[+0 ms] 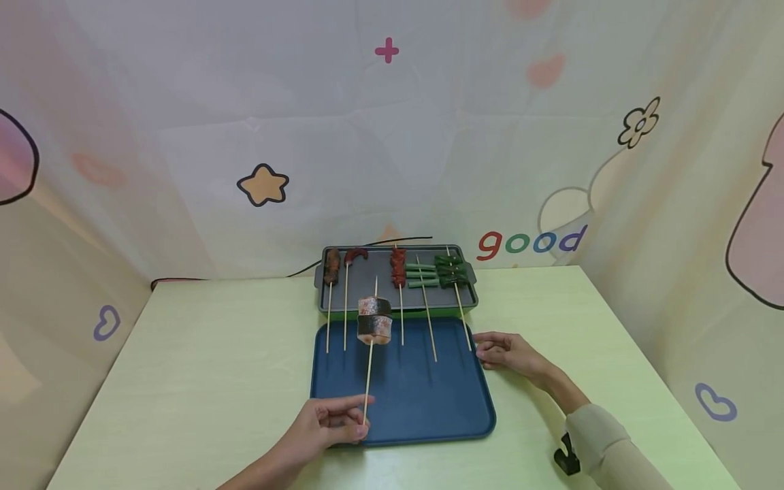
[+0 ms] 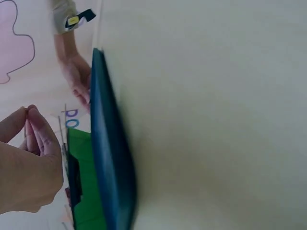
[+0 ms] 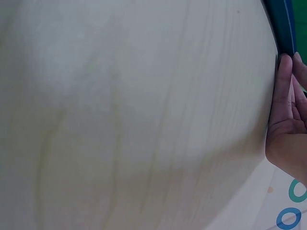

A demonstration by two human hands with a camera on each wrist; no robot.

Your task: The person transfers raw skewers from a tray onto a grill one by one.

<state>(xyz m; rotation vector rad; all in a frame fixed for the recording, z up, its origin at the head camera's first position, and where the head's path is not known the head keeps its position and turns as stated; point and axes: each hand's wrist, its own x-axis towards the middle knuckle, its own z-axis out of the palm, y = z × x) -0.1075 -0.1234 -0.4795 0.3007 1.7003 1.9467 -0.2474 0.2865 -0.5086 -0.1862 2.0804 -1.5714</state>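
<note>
My left hand (image 1: 333, 422) pinches the lower end of a wooden skewer (image 1: 368, 381) that carries a pinkish, dark-banded food piece (image 1: 374, 320), held up over the blue tray (image 1: 422, 401). In the left wrist view the left hand's fingers (image 2: 33, 129) pinch together beside the blue tray's edge (image 2: 108, 143). My right hand (image 1: 505, 352) rests on the table with relaxed fingers touching the tray's right edge; the right wrist view shows its fingers (image 3: 288, 105) beside the tray corner (image 3: 283, 24).
A grey grill pan (image 1: 367, 279) on a green base sits behind the tray, holding several skewers of sausage, red meat (image 1: 398, 267) and green vegetables (image 1: 450, 271), their sticks reaching over the tray. A black cable (image 1: 367, 245) runs behind. Patterned curtains enclose the pale table (image 1: 214, 361).
</note>
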